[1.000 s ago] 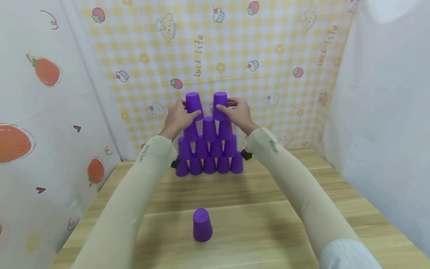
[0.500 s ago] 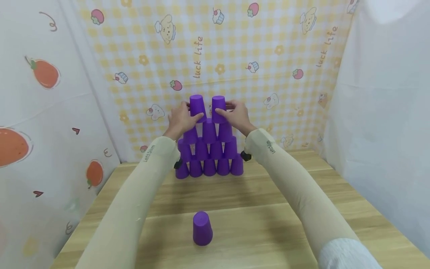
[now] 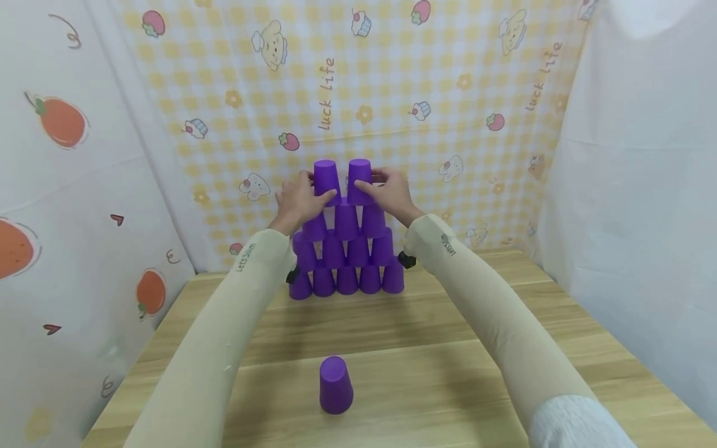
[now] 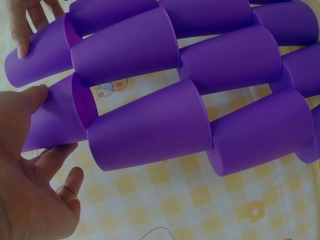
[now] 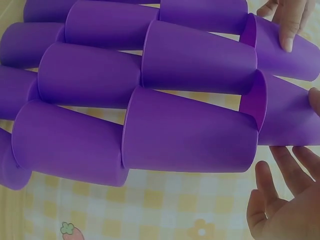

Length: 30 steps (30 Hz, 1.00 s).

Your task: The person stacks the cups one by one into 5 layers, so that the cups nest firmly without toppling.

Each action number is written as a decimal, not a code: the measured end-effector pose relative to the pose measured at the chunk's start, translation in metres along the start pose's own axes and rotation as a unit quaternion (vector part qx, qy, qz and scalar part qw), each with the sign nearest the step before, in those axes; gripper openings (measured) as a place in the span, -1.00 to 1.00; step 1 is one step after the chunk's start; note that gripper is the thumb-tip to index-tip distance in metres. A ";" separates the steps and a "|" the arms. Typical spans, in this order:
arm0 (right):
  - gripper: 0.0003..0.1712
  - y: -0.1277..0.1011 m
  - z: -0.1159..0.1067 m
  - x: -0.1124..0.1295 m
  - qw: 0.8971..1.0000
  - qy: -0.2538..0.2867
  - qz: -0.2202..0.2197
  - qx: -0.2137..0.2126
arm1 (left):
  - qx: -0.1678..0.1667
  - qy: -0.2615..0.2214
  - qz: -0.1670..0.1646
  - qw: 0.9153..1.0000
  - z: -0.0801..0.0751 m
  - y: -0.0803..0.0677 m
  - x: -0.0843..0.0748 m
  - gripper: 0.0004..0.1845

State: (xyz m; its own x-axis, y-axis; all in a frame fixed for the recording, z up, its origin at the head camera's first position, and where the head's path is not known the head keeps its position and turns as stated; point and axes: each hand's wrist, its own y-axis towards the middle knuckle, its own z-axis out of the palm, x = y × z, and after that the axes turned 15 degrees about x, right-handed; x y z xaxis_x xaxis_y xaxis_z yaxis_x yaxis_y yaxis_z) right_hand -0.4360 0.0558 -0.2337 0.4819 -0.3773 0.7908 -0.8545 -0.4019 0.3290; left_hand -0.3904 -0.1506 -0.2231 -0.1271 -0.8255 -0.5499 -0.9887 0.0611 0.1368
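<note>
Purple cups stand upside down in a stepped stack (image 3: 346, 252) at the back of the table. On its top, my left hand (image 3: 295, 200) holds one upturned cup (image 3: 325, 179) between thumb and fingers. Beside it my right hand (image 3: 394, 193) grips another upturned cup (image 3: 359, 178) the same way. A narrow gap separates the two held cups in the head view. In the left wrist view the left cup's rim (image 4: 85, 102) meets the bases of the cups below. The right wrist view shows the right cup (image 5: 290, 112) similarly set against the row beneath it.
A single purple cup (image 3: 336, 387) stands upside down near the front of the wooden table (image 3: 426, 386). A checked cloth (image 3: 465, 130) hangs close behind the stack. White cloths flank the table, the left one (image 3: 112, 174) printed with fruit.
Both hands have brought their cups inward, narrowing the gap between them, and slightly down onto the stack's top. The head view has shifted a little. The single front cup stays standing.
</note>
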 end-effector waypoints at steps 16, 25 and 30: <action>-0.15 -0.012 -0.008 -0.003 1.000 0.007 0.007 0.008 | -0.032 -0.008 -0.030 0.999 0.001 -0.015 -0.002 -0.03; -0.15 -0.030 -0.010 -0.002 1.000 0.007 -0.009 -0.007 | -0.054 -0.050 -0.019 0.997 0.008 -0.037 0.015 0.00; -0.17 -0.046 -0.008 0.000 1.000 0.018 -0.001 -0.015 | -0.046 -0.064 -0.001 0.997 0.017 -0.053 0.021 0.03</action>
State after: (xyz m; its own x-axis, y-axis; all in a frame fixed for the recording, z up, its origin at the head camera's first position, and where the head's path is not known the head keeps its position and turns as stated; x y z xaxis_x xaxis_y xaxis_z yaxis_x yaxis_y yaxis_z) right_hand -0.3983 0.0815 -0.2446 0.4764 -0.3454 0.8086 -0.8595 -0.3769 0.3454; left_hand -0.3424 -0.1614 -0.2560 -0.1401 -0.7471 -0.6497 -0.9783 0.0034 0.2071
